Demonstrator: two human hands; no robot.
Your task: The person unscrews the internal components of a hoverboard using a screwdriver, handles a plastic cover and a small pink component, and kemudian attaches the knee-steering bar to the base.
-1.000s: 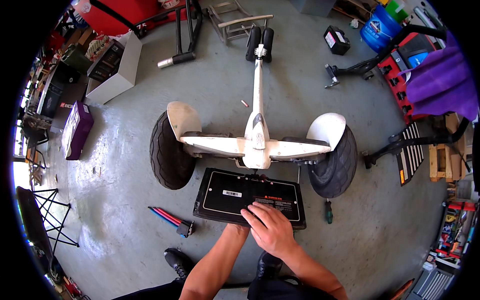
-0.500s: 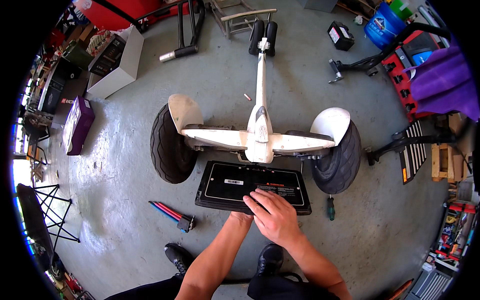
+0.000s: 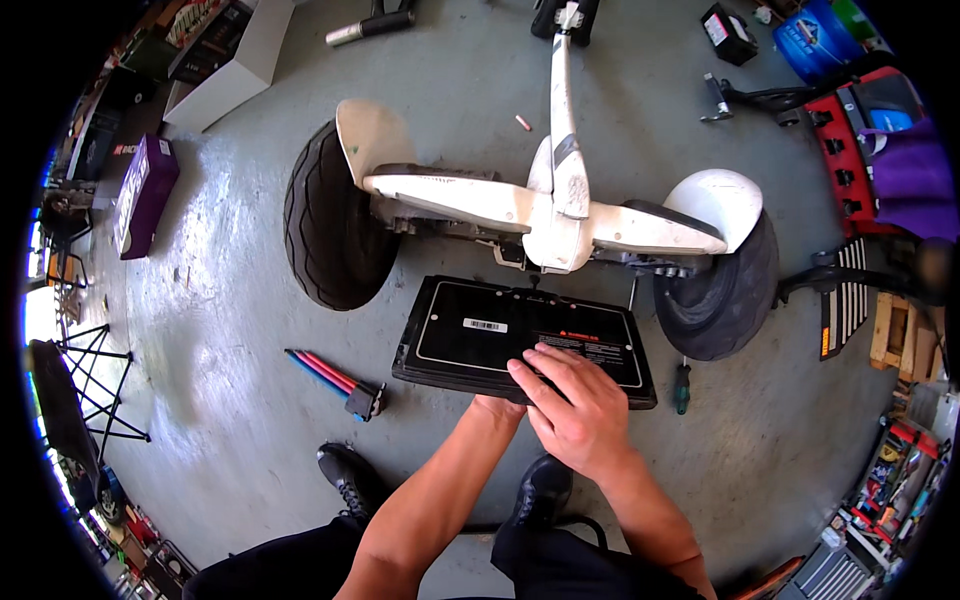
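Observation:
A flat black battery pack (image 3: pixel 470 350) with a white barcode label and printed text hangs above the floor, close behind the self-balancing scooter. Beneath its near edge, my left hand (image 3: pixel 497 406) bears it from below, its fingers hidden under the pack. My right hand (image 3: pixel 580 415) lies on the pack's top face, right of the middle, with fingers stretched out over the printed text. Just beyond the pack stands the white two-wheeled scooter (image 3: pixel 560 240), its steering stem pointing away from me and a fat black tyre (image 3: pixel 335 225) at each side.
A hex key set (image 3: pixel 360 398) with coloured arms lies at left, a green-handled screwdriver (image 3: pixel 682 390) at right by the tyre. Farther out are a purple box (image 3: pixel 148 195), a small black battery (image 3: pixel 728 35), a blue bucket (image 3: pixel 815 42) and a folding stool (image 3: pixel 100 385).
The view has shifted closer to the scooter and turned slightly, so everything sits differently in the picture. Both hands stay at the same places on the battery pack.

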